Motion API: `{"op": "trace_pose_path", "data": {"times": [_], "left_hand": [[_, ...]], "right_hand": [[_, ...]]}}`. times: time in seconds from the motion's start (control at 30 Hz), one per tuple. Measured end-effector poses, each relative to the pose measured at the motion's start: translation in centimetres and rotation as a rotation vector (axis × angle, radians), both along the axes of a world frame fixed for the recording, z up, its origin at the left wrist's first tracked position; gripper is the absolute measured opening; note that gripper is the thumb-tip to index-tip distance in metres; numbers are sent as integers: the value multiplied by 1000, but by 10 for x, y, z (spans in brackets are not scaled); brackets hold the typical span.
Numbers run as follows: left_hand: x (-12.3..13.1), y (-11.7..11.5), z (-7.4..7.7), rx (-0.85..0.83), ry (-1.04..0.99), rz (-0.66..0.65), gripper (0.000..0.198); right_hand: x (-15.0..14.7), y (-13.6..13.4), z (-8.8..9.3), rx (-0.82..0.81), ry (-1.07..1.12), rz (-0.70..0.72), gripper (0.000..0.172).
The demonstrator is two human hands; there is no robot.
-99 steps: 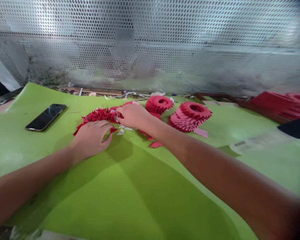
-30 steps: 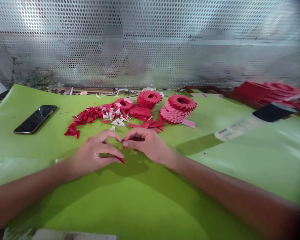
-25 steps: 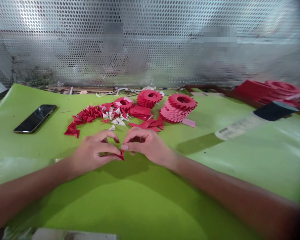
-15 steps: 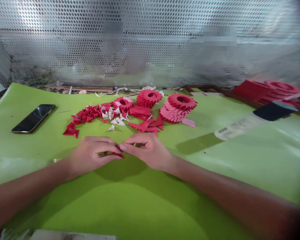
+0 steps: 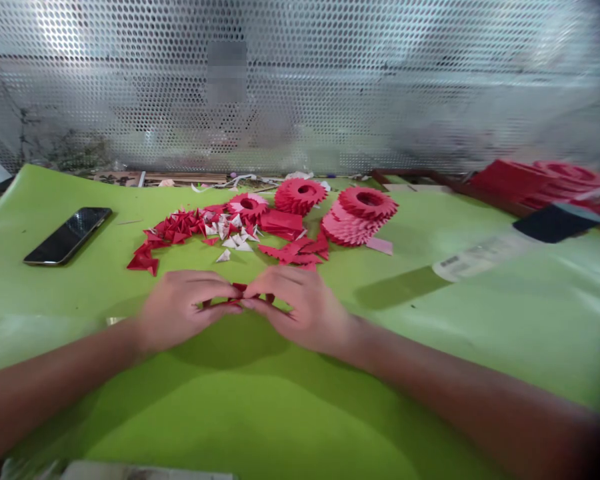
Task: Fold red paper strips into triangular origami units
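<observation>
My left hand (image 5: 180,308) and my right hand (image 5: 300,303) meet fingertip to fingertip over the green sheet (image 5: 260,400). Both pinch small folded red paper pieces (image 5: 237,293) held between them; most of the paper is hidden by the fingers. Behind the hands lies a heap of loose red and white folded triangles (image 5: 190,230). Further back stand three red paper rings with toothed edges (image 5: 363,213), (image 5: 300,195), (image 5: 247,205).
A black phone (image 5: 67,235) lies at the left of the sheet. A perforated metal screen (image 5: 300,87) closes off the back. At the right are stacked red paper (image 5: 540,180), a dark object (image 5: 557,220) and a labelled strip (image 5: 475,257).
Since 3.3 s ago both hands have come back from the heap of triangles towards me. Over the last second the fingertips have closed together on the red pieces, lower over the sheet.
</observation>
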State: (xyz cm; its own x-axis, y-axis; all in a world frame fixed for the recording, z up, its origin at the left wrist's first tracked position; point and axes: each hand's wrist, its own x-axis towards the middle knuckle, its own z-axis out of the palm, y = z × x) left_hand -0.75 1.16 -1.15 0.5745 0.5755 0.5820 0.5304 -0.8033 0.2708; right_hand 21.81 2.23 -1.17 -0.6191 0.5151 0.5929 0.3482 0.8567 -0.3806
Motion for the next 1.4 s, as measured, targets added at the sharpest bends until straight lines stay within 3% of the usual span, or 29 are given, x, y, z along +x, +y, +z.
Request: {"op": "trace_pose_path", "data": {"times": [0.23,0.33,0.5,0.77,1.03,1.17,1.4], "left_hand": [[-4,1,4,-90,-94,18,20],[-5,-1,2,-117,-170,55,15],[-4,-2,3,-141,-145,73,15],[-1,-1,6,-201,-198,-28,11],[1,-1,6,-475,-205,68,22],[2,-4,7,-589,-197,22,20],[0,-2,6,-447,-134,21,13]], "right_hand": [[4,8,6,-317,210,-173,10],[5,14,5,-383,248,-184,10],[6,16,5,-345,128,-168,16],[3,14,2,-270,42,-12,17],[4,16,2,-270,-31,-91,18],[4,17,4,-363,-105,-156,19],[4,16,7,-452,-93,-196,29]]}}
